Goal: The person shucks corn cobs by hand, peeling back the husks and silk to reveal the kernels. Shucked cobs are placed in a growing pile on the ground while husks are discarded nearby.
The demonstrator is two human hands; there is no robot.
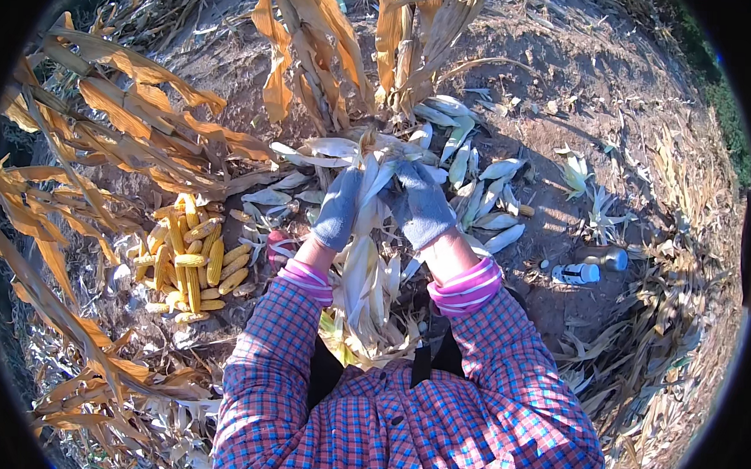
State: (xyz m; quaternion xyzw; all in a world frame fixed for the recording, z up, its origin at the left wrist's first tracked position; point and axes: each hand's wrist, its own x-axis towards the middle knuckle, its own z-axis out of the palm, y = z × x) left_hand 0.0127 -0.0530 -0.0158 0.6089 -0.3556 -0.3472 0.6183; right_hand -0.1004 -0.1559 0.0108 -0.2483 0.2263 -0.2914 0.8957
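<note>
Both of my hands wear grey gloves and meet at a pale corn husk (370, 174) in front of me. My left hand (340, 208) grips the husk from its left side. My right hand (419, 202) is on the husk's right side, its fingertips partly hidden. Whether a cob is inside the husk cannot be seen. Loose dry husks (361, 278) hang or lie between my forearms. Unhusked corn ears (493, 195) lie on the ground beyond and right of my right hand. A pile of bare yellow corn cobs (192, 258) lies to my left.
Dry corn stalks (324, 50) stand ahead, and more stalks (135, 117) lean in from the left. A white bottle (576, 273) and a darker container (604, 258) lie at the right. Husk litter (646, 366) covers the ground at the lower right.
</note>
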